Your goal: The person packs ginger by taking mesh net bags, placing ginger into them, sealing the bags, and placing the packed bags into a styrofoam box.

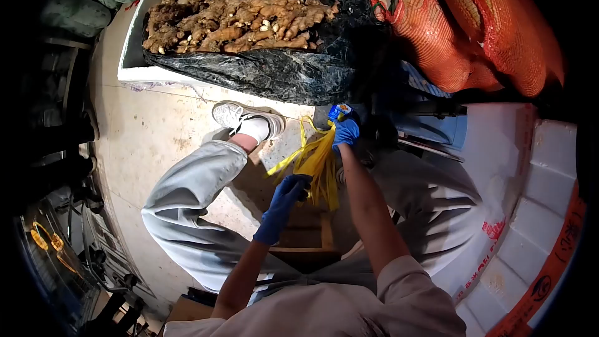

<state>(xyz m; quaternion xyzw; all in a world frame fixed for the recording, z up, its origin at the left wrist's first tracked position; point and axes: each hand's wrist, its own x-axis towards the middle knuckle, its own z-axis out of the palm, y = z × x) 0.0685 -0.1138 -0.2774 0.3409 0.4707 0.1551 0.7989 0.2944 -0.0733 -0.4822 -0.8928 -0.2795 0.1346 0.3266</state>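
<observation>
Blue gloves cover both my hands. My right hand (345,134) is closed round the top of a bundle of yellow strips (321,159), which hangs down and fans out towards my lap. A blue label (339,112) shows at the upper end of the bundle, just above my fingers. Lower and to the left, my left hand (282,206) is beside the hanging strips with its fingers curled in. Something dark shows at those fingertips, but I cannot make out what they hold.
Ahead, ginger (243,15) lies on black plastic (268,75) in a white foam box (132,50). Orange mesh sacks (437,43) stand at the upper right. White foam boxes (543,181) are stacked on the right. My shoe (249,120) rests on the floor (137,150).
</observation>
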